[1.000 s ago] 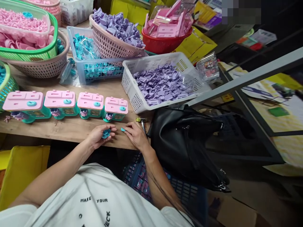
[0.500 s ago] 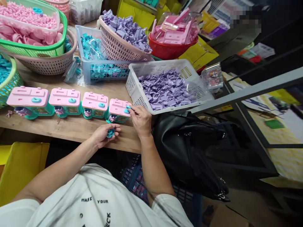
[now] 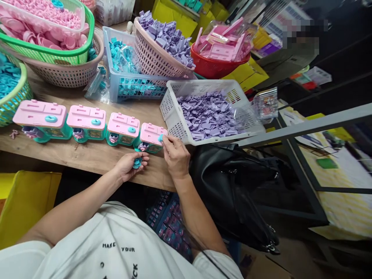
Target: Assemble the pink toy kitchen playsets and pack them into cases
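Four-legged-looking toy units stand in a row on the wooden table (image 3: pixel 95 157), each with a pink top and teal body. My right hand (image 3: pixel 176 157) is at the right-end toy (image 3: pixel 152 135), thumb and fingertips closed on a small blue round part (image 3: pixel 161 137) at the right side of its pink top. The other tops, such as the left-end toy (image 3: pixel 40 114), each carry a blue round part. Near the table's front edge, my left hand (image 3: pixel 129 166), palm partly turned up, is curled around several loose teal round parts (image 3: pixel 137 162).
A white basket (image 3: pixel 215 140) of purple parts stands right of the toys. Behind are a blue crate (image 3: pixel 124 91), a pink basket (image 3: pixel 162 64) and a red bowl (image 3: pixel 215 68). A black bag (image 3: pixel 226 182) hangs against the table's right end.
The view has shifted slightly, moving the table things rightward. My right fingertips now sit closer on the right-end toy's top with the blue part. My left hand still holds its teal parts.
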